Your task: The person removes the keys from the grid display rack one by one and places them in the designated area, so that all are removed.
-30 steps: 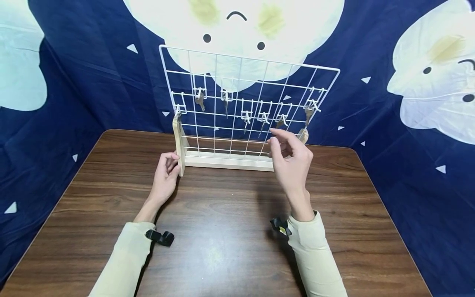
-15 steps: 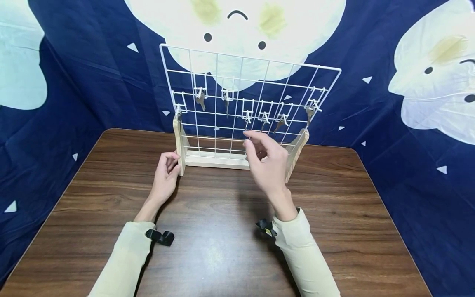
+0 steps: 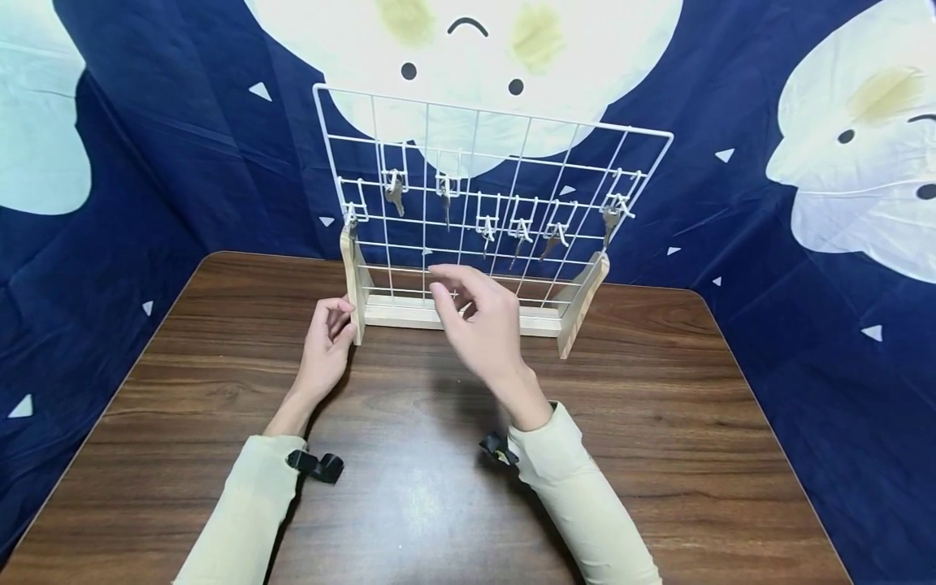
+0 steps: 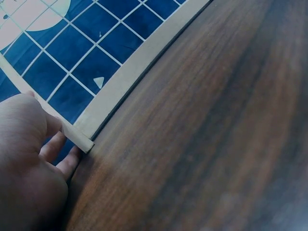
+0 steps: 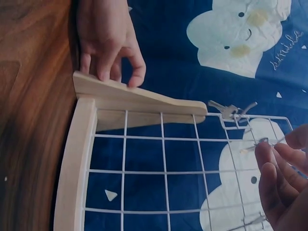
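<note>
A white wire grid rack [image 3: 475,195] stands upright between wooden side panels. Several metal keys hang from its white hooks, among them a key [image 3: 395,197] at upper left and a key [image 3: 610,223] at the right. My left hand [image 3: 326,341] rests its fingertips against the outer face of the left wooden panel [image 3: 354,288]; in the right wrist view the fingers are slightly bent and do not wrap around it. In front of the grid's lower middle hovers my right hand [image 3: 483,321], thumb and forefinger apart, no thing visible between them. Its other fingers curl loosely.
The rack's wooden base bar [image 3: 541,322] lies along the brown wooden table [image 3: 409,487]. Behind the table hangs a dark blue cloth [image 3: 183,146] with cloud faces. The right wooden panel [image 3: 581,309] stands beyond my right hand.
My right hand has moved left along the front of the grid, from near the right panel to the lower middle. My left hand has stayed at the left panel. The keys hang as before.
</note>
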`<action>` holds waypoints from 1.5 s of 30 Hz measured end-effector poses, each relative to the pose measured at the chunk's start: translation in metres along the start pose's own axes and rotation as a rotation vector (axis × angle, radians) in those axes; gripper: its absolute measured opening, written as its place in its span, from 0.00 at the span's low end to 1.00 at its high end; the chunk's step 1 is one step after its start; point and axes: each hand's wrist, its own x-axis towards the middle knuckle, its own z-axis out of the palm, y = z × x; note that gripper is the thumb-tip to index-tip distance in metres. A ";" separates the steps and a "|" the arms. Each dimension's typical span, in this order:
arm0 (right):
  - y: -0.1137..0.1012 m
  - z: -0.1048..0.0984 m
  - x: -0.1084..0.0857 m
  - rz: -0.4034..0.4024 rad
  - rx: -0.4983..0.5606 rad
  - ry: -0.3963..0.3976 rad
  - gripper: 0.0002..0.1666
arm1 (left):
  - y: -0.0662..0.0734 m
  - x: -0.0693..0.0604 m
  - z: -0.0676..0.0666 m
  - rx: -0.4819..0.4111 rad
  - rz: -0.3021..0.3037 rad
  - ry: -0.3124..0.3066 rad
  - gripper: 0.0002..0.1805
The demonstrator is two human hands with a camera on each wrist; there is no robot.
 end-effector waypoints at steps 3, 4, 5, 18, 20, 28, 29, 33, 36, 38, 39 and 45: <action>0.000 0.008 0.004 0.007 0.013 -0.014 0.11 | 0.000 0.000 0.000 -0.007 0.002 0.000 0.14; 0.000 0.010 0.006 0.007 0.019 -0.016 0.11 | 0.000 0.001 0.000 -0.007 0.002 0.001 0.14; 0.000 0.012 0.008 0.006 0.028 -0.019 0.11 | 0.000 0.001 0.000 -0.010 0.004 0.002 0.14; 0.004 0.042 0.027 0.071 0.093 -0.058 0.10 | 0.000 0.000 0.000 -0.009 -0.010 0.001 0.14; 0.002 0.045 0.030 0.093 0.095 -0.069 0.11 | 0.000 0.000 0.000 -0.008 -0.012 0.003 0.14; -0.005 0.057 0.044 0.190 0.102 -0.108 0.13 | 0.001 0.000 0.000 -0.001 -0.022 -0.001 0.14; -0.005 0.059 0.046 0.197 0.103 -0.109 0.13 | 0.001 0.000 0.000 0.001 -0.022 -0.001 0.14; -0.005 0.066 0.050 0.223 0.104 -0.108 0.14 | 0.001 -0.001 0.000 -0.002 -0.023 0.000 0.14; -0.004 0.071 0.052 0.250 0.100 -0.108 0.14 | 0.001 -0.001 0.000 -0.008 -0.022 0.003 0.14; -0.003 0.074 0.054 0.266 0.106 -0.107 0.15 | 0.001 0.000 0.000 -0.013 -0.021 0.006 0.14; -0.003 0.075 0.055 0.273 0.116 -0.107 0.15 | 0.001 0.000 0.000 -0.014 -0.021 0.008 0.14; -0.002 0.082 0.058 0.302 0.180 -0.102 0.16 | 0.001 0.001 0.001 -0.014 -0.021 0.010 0.14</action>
